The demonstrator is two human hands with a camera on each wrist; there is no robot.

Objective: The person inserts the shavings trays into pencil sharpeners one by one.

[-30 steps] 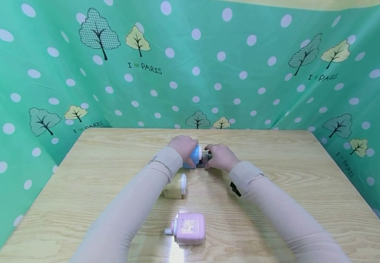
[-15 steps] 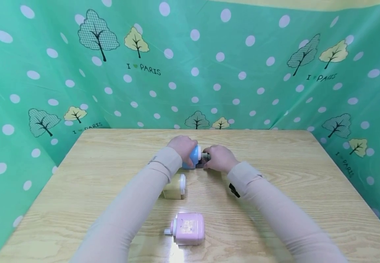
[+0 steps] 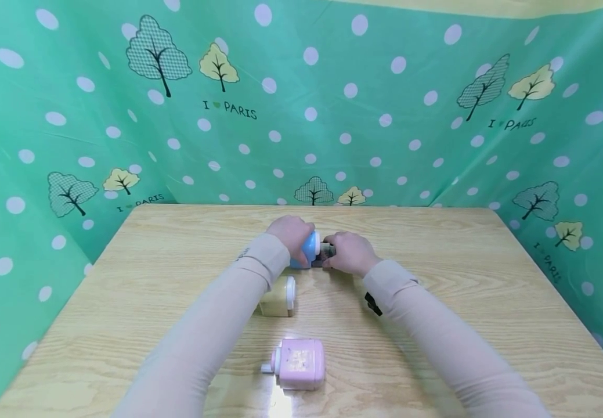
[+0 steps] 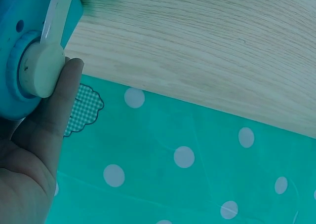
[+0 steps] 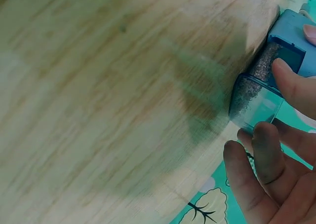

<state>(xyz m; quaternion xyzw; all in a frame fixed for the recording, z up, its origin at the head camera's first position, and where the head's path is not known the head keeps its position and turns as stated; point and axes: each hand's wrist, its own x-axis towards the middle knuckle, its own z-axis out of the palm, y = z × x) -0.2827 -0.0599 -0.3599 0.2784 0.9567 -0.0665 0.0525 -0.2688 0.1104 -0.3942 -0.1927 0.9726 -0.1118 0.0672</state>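
A blue crank pencil sharpener (image 3: 309,248) lies on its side towards the back of the table. My left hand (image 3: 290,237) grips its body; in the left wrist view, a finger runs alongside the pale crank (image 4: 43,68). From the right, my right hand (image 3: 352,252) holds the sharpener's clear shavings drawer (image 5: 254,98) between the thumb and the fingers. The drawer, partly out of the blue body, holds many grey shavings, as the right wrist view shows. Part of the blue body is hidden behind the left hand.
A yellow sharpener (image 3: 277,297) lies nearer, partly behind the left sleeve. Closer still lies a pink sharpener (image 3: 301,364) with its crank to the left. A small black object (image 3: 372,303) shows beside the right cuff. A green dotted cloth (image 3: 385,133) hangs behind the table.
The fingers of my right hand have shifted slightly at the drawer. My left hand keeps its grip on the blue sharpener, and the other sharpeners stay where they were.
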